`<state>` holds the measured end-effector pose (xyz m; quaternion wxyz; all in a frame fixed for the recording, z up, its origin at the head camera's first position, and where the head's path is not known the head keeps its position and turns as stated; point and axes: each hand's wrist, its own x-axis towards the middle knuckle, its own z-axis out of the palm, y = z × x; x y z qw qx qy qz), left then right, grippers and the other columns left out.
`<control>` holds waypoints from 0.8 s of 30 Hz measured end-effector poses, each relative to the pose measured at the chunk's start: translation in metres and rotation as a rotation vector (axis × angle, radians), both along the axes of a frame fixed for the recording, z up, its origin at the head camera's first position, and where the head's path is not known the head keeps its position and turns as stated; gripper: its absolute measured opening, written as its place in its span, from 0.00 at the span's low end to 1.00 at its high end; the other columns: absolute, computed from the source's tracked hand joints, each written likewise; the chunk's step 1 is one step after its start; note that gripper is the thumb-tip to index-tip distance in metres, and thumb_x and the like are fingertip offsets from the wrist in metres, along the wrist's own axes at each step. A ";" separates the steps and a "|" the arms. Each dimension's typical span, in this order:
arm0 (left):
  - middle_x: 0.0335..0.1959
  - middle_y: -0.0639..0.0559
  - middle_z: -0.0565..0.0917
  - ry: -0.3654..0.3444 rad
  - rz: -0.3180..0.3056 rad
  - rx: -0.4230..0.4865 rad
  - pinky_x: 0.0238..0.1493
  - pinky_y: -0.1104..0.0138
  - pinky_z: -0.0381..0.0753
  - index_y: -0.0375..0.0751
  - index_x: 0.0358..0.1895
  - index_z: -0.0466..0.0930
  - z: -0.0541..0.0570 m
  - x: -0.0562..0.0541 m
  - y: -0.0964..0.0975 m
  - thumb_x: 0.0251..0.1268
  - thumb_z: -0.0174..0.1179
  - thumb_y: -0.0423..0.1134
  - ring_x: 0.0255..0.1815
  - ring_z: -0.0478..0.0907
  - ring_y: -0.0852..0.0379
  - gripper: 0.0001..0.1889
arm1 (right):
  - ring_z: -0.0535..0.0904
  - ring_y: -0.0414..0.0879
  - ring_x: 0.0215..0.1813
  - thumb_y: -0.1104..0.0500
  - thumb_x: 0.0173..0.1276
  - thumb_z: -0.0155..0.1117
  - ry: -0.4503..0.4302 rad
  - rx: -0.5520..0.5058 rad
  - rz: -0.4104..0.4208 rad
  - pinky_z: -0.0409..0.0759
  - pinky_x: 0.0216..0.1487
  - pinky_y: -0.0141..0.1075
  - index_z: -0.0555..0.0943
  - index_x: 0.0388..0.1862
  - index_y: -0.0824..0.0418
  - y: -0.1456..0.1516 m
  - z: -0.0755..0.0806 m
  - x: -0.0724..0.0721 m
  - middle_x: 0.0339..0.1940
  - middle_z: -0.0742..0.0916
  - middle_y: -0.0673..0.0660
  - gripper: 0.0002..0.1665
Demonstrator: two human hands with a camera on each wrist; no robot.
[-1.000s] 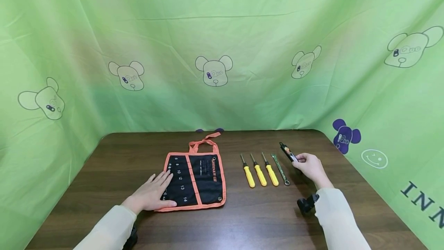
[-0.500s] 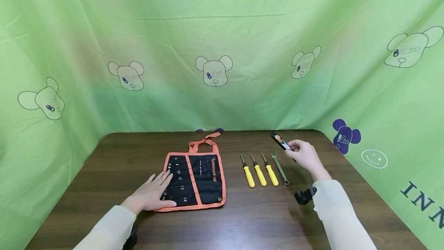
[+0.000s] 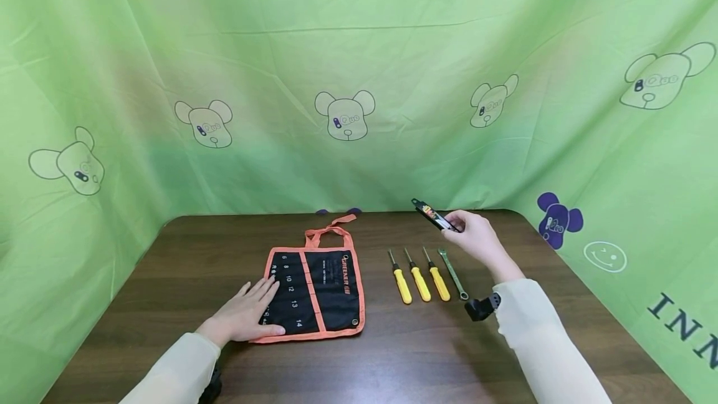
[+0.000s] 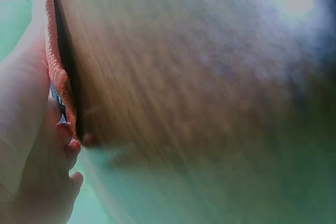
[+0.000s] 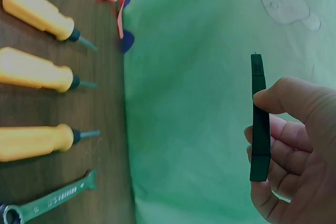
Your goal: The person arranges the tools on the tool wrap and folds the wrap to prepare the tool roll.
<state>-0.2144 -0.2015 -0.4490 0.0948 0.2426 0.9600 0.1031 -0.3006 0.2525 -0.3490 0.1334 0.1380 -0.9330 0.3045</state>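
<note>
My left hand [image 3: 244, 313] lies flat with fingers spread on the left edge of a black tool pouch [image 3: 336, 288] with orange trim and printed sizes. In the left wrist view, the pouch's orange edge [image 4: 55, 61] runs beside the hand. My right hand [image 3: 477, 239] pinches a slim black case [image 3: 432, 212] with a printed label, between thumb and fingers. The case is raised above the table's back part and tilted. Seen from the right wrist, the narrow side of the black case [image 5: 260, 124] faces the camera.
Three yellow-handled screwdrivers [image 3: 419, 282] lie side by side right of the pouch. Beside them is a green combination wrench [image 3: 453, 274]. The pouch's orange strap [image 3: 331, 227] trails toward the back edge. A green printed curtain [image 3: 280, 173] hangs behind the brown table [image 3: 392, 354].
My right hand has lifted and moved left and away from me with the black case, from right of the wrench to beyond it. The left hand has stayed on the pouch.
</note>
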 end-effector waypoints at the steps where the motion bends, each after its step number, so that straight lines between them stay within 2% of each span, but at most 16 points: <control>1: 0.70 0.35 0.53 -0.001 0.001 0.000 0.64 0.46 0.46 0.30 0.69 0.52 0.000 0.000 0.000 0.56 0.50 0.69 0.70 0.48 0.41 0.50 | 0.76 0.51 0.34 0.64 0.56 0.64 0.005 0.004 0.007 0.71 0.35 0.42 0.79 0.39 0.70 -0.003 0.001 0.000 0.31 0.83 0.60 0.12; 7: 0.70 0.37 0.53 0.004 0.007 -0.017 0.64 0.47 0.46 0.30 0.69 0.52 -0.001 0.000 0.000 0.55 0.50 0.69 0.70 0.48 0.43 0.50 | 0.76 0.49 0.32 0.64 0.55 0.64 0.016 0.014 0.049 0.71 0.33 0.41 0.79 0.39 0.69 -0.019 0.005 0.003 0.31 0.83 0.59 0.13; 17: 0.70 0.35 0.53 0.000 -0.001 -0.007 0.64 0.46 0.46 0.30 0.69 0.52 -0.001 -0.001 0.000 0.55 0.50 0.69 0.70 0.48 0.41 0.50 | 0.74 0.46 0.31 0.63 0.56 0.64 -0.015 0.022 0.095 0.71 0.32 0.40 0.80 0.40 0.66 -0.039 0.004 0.008 0.30 0.82 0.54 0.12; 24: 0.70 0.38 0.53 0.000 0.010 -0.025 0.65 0.47 0.46 0.32 0.70 0.52 -0.003 -0.002 0.000 0.55 0.49 0.71 0.70 0.47 0.44 0.51 | 0.73 0.45 0.30 0.62 0.55 0.64 -0.022 0.043 0.117 0.70 0.31 0.39 0.80 0.38 0.63 -0.051 0.002 0.012 0.28 0.81 0.52 0.11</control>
